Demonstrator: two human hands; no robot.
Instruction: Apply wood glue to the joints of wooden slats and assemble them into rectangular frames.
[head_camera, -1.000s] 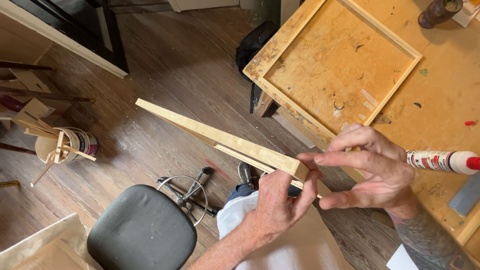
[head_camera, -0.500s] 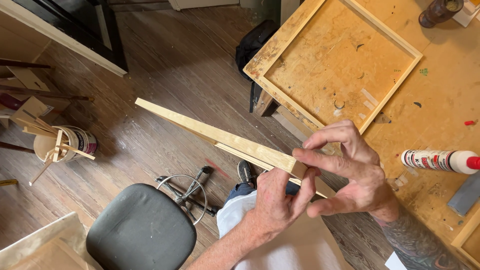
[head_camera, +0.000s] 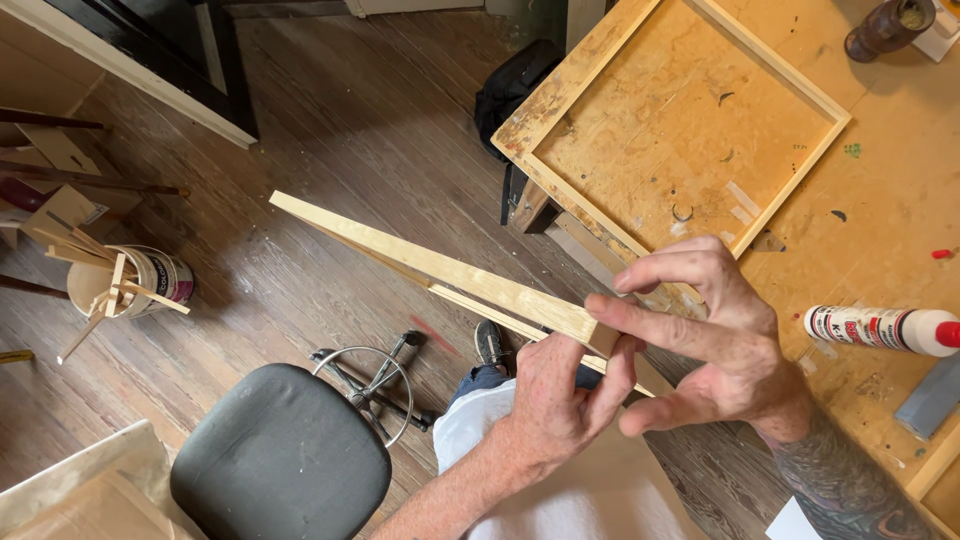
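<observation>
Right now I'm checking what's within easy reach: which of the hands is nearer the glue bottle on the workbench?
Right. The right hand is just left of the glue bottle, not touching; the left hand grips the wood strips farther away.

Black padded stool on wooden floor. Bucket of wood offcuts far left. Shallow framed tray and glue bottle on tabletop.

Stool blocks below-left; glue bottle lies right of hands.
</observation>
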